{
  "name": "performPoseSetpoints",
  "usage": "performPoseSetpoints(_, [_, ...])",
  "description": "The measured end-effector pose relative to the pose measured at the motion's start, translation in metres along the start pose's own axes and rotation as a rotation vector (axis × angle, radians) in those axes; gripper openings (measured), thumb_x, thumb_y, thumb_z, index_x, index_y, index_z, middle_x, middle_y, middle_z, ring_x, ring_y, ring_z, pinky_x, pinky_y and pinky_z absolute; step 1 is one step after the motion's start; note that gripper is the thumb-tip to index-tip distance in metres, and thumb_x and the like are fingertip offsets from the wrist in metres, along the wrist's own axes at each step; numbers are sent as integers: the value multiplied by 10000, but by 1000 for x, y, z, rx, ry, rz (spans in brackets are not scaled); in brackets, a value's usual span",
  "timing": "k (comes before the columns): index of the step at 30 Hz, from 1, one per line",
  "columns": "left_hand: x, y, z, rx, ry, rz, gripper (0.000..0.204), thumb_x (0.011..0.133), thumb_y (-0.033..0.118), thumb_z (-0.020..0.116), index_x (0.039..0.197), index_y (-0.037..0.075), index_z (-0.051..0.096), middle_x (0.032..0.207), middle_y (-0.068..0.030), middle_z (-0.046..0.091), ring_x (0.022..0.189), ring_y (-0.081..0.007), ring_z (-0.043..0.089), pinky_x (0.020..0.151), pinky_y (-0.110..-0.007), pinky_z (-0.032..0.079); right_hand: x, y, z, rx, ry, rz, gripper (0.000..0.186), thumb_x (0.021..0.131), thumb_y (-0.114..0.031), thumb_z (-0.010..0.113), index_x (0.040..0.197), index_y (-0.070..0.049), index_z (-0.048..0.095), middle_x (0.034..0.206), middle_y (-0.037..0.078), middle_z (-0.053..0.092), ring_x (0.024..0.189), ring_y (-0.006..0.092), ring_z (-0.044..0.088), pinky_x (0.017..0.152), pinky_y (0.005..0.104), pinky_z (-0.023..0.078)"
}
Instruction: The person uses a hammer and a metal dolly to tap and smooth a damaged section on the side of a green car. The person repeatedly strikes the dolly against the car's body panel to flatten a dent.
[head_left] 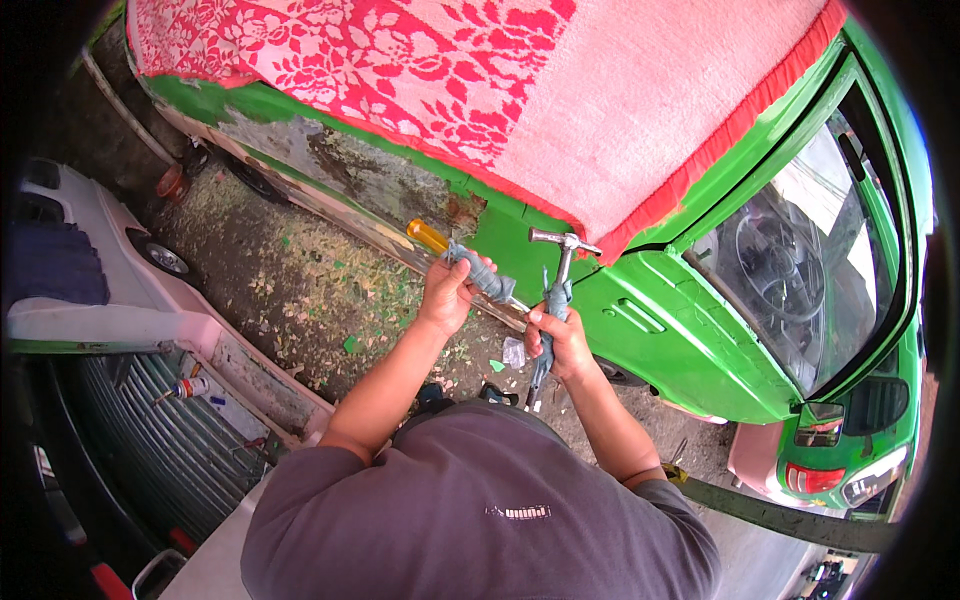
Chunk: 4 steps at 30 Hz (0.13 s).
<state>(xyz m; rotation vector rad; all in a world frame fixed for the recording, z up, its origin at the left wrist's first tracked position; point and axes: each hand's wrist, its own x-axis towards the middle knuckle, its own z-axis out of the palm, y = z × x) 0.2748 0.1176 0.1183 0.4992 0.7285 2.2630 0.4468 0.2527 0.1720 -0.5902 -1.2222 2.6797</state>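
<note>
My left hand [447, 297] is closed around a screwdriver [428, 236] with a yellow handle end. Grey-blue wrapping covers the part of it at my fingers, and its metal shaft points right, toward my other hand. My right hand [566, 345] grips a hammer [563, 262] by its handle, which is bound in similar grey-blue material. The metal hammer head is up, beside the green door. Whether the screwdriver's tip touches my right fingers, I cannot tell. Ahead stands a green vehicle [510, 240], its side panel scraped down to patchy bare metal and rust.
A red and pink floral blanket [420, 60] drapes over the vehicle. Paint flakes [300, 260] litter the ground. On the left stands a pale pickup [80, 260] with a ribbed bed, a small can [190, 387] on it. A clear plastic scrap [513, 352] lies near my feet.
</note>
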Motion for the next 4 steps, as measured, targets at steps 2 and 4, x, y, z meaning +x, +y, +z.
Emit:
performPoseSetpoints(2, [-1, -7, -6, -5, 42, 19, 374, 905, 351, 690, 1154, 97, 574, 1139, -117, 641, 1198, -254, 575, 1014, -390, 486, -2, 2, 2, -74, 4, -29, 146, 875, -88, 682, 838, -6, 567, 605, 85, 556, 475, 159, 528, 430, 289, 425])
performPoseSetpoints(4, [1, -12, -5, -23, 105, 18, 405, 891, 387, 702, 1161, 115, 572, 1142, -115, 639, 1188, -251, 581, 1024, -391, 476, -1, 7, -1, -123, 24, -48, 149, 879, -104, 687, 861, -4, 578, 613, 90, 566, 471, 165, 533, 435, 285, 429])
